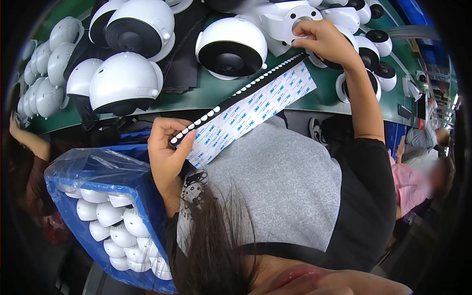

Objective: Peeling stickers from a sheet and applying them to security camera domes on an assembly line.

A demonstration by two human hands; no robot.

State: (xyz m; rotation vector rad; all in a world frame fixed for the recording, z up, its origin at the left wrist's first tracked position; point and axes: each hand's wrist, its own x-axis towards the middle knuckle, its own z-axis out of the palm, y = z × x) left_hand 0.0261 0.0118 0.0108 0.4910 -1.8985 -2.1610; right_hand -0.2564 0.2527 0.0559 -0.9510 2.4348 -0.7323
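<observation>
My left hand (168, 152) pinches the lower left end of a sheet of stick-on pads (248, 115). The sheet is a white, blue-printed backing with a black strip along its upper edge, dotted with a row of small white rounds. It slants up to the right in front of my body. At its upper right end, my right hand (324, 42) has thumb and forefinger drawn together against a white plastic part (287, 24) with dark holes. Anything between those fingertips is too small to make out. Just left of that part stands a white, ball-shaped camera housing (231, 48) with a black front.
More white-and-black housings (125, 81) crowd the green table (182, 102) left and right. Black sheets (182, 73) lie between them. At my left is a blue crate (140, 196) lined with clear plastic, holding several white shells (123, 236). Other people sit nearby on both sides.
</observation>
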